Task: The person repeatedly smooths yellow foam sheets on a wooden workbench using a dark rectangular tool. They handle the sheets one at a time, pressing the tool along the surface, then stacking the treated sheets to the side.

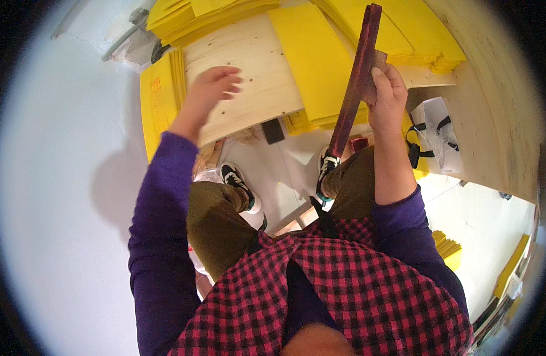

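Observation:
My right hand grips the brown block handle of a long, narrow stamp, its bar stained dark red. The bar stands steeply in view, running from the top edge down toward my right shoe. Beneath it, a yellow sheet lies across the plywood board. My left hand is raised over the left part of the board, empty, with its fingers apart and slightly blurred. Close to its wrist, a stack of yellow sheets with red print lies along the board's left side.
More yellow stacks lie at the far left and far right. A small red pad is near my right knee. A white bag with black straps sits at right, beside a wooden panel. A dark flat object hangs below the board's edge.

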Motion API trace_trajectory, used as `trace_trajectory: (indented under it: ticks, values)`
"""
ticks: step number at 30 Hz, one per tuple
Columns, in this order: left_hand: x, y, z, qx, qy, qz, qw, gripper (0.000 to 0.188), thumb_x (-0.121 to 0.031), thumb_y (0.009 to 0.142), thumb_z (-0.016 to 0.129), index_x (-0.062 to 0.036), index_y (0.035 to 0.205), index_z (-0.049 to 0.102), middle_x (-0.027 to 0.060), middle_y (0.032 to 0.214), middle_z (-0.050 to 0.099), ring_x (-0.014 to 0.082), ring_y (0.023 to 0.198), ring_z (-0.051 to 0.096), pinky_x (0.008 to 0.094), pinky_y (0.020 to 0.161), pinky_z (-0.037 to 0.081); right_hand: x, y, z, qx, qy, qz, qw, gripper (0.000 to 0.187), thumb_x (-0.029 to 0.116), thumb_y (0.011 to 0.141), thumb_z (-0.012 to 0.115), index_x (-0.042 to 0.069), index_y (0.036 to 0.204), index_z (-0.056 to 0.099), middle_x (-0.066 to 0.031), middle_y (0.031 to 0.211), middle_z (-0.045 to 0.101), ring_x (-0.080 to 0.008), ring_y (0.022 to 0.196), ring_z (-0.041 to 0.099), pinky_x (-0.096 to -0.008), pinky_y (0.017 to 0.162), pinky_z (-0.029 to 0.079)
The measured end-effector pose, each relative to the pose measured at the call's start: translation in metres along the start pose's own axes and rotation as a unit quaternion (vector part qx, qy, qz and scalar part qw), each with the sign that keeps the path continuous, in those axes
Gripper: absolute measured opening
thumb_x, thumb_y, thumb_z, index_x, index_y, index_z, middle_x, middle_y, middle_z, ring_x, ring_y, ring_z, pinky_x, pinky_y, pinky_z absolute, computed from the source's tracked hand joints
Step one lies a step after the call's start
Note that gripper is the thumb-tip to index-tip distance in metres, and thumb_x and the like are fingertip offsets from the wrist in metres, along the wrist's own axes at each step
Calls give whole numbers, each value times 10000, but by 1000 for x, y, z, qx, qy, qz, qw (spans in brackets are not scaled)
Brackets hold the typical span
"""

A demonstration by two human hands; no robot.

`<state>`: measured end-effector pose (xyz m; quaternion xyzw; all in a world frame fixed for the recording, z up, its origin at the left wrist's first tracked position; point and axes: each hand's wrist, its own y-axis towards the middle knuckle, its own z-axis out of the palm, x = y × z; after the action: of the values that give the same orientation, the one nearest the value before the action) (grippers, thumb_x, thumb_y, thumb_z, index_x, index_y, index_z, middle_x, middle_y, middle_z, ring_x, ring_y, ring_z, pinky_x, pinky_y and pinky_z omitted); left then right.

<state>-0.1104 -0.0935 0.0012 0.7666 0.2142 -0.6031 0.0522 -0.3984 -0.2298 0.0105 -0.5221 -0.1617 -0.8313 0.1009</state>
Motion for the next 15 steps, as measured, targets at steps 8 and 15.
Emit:
trace_trajectory:
  ticks: [8,15]
  values:
    - [-12,48,119,1,-92,-138,986,214,-198,839,565,-30,969,545,48,782,579,142,677,559,257,596,459,-6,5,-16,-26,47,-3,999,95,97,847,545,7,874,531,-21,773,569,-70,628,536,-214,558,460]
    - [-21,59,130,-47,-66,-113,990,174,-179,806,605,-48,906,550,37,733,574,131,594,533,249,547,436,-3,9,-33,-8,50,-7,999,90,101,847,544,13,857,525,-12,754,561,-70,625,539,-216,552,466]
